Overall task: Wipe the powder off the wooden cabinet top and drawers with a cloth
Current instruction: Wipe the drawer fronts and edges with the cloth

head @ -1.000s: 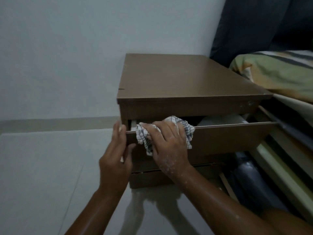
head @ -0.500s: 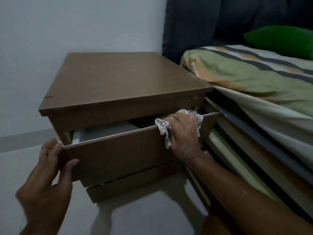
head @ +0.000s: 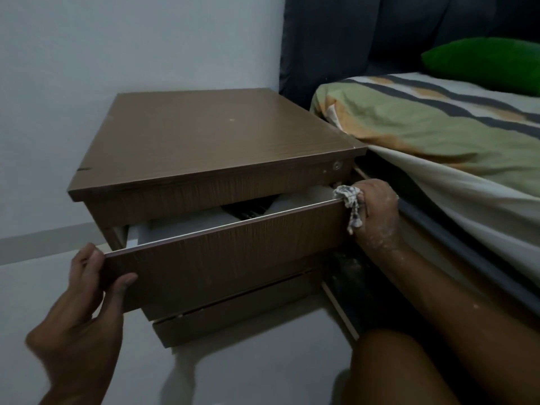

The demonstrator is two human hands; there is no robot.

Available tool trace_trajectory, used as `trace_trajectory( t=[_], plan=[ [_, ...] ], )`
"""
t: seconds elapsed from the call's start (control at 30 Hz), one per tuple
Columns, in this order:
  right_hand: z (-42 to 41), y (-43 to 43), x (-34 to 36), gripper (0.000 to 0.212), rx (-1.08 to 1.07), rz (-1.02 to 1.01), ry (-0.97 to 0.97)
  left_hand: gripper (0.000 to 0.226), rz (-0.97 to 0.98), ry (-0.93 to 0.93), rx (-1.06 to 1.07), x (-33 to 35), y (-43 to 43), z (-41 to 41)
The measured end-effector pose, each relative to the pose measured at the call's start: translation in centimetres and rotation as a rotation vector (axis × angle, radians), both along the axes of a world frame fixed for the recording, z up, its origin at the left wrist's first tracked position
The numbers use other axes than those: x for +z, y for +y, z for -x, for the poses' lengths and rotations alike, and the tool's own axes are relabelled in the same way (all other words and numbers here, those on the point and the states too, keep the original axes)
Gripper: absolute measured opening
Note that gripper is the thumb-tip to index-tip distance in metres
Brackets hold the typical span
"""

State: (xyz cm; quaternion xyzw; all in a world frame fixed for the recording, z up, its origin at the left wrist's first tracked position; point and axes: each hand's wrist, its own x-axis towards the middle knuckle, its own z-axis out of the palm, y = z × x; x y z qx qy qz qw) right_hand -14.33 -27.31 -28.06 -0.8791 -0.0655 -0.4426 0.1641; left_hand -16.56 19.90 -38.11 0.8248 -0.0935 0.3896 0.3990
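Note:
The brown wooden cabinet (head: pixel 222 138) stands against the white wall, its top bare apart from a faint pale speck. Its upper drawer (head: pixel 233 252) is pulled partly out, with white contents and something dark inside. My left hand (head: pixel 84 311) grips the drawer front's left end, fingers behind it and thumb on the face. At the drawer's right top corner, my right hand (head: pixel 377 211) holds a bunched checked cloth (head: pixel 350 206). White powder dusts my right hand and wrist. A lower drawer (head: pixel 239 317) sits slightly ajar beneath.
A bed with a striped green and orange sheet (head: pixel 432 124) runs close along the cabinet's right side, with a green pillow (head: pixel 485 62) at the back. Dark curtain (head: pixel 365 33) hangs behind. Pale tiled floor (head: pixel 248 369) lies in front and to the left.
My right hand slid the cloth rightward along the drawer's top edge to its right corner. My left hand stayed on the left end. The view swung right toward the bed.

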Motion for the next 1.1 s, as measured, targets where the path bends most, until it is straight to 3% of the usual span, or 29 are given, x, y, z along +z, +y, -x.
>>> trace_trajectory(
  t=[0.07,0.23,0.4,0.5,0.6,0.93,1.1],
  plan=[
    [0.3,-0.2,0.1,0.025,-0.045,-0.010,0.030,0.070,-0.016,0.005,-0.004,-0.1,0.5,0.0],
    [0.8,0.6,2.3,0.023,-0.264,0.068,0.251,0.045,-0.067,-0.121,0.013,3.5,-0.1,3.7],
    [1.0,-0.2,3.3,0.039,-0.298,-0.115,0.065,0.029,-0.105,-0.166,0.109,6.9,-1.6,5.1],
    [0.5,0.8,3.5,0.042,-0.180,-0.319,-0.041,0.029,-0.091,-0.168,0.126,7.0,-1.8,4.7],
    [0.8,4.1,4.5,0.038,-0.018,-0.384,-0.084,0.030,-0.100,-0.195,0.139,6.8,-2.1,3.9],
    [1.4,14.5,3.2,0.024,0.504,0.000,-0.094,0.034,-0.113,-0.258,0.125,4.8,-1.6,-1.4],
    [-0.4,20.6,-0.7,0.029,0.560,-0.208,-0.242,0.051,-0.180,-0.244,0.069,2.5,-1.4,-2.0]
  ],
)
